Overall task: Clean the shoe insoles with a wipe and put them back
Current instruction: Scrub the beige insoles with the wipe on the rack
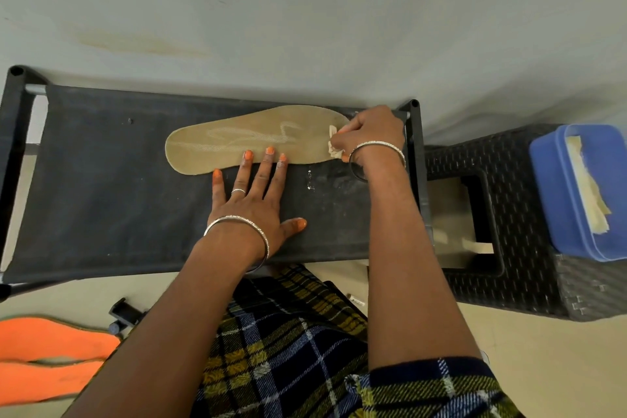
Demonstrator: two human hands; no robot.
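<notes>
Fingers [264, 171] of the flat left hand [252, 210] pin only the insole [237, 141] edge, so the right hand [369, 132], clutching the wipe [334, 149] beside them, may skew it.

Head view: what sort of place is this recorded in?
Probably a home, by a wall: a black fabric-shelf rack, a woven-look plastic stool carrying a blue tub, and orange insoles on the floor.

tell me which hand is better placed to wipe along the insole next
Right. The right hand pinches the wipe at the end of the tan insole; the left hand lies flat, fingertips pinning its edge.
</notes>
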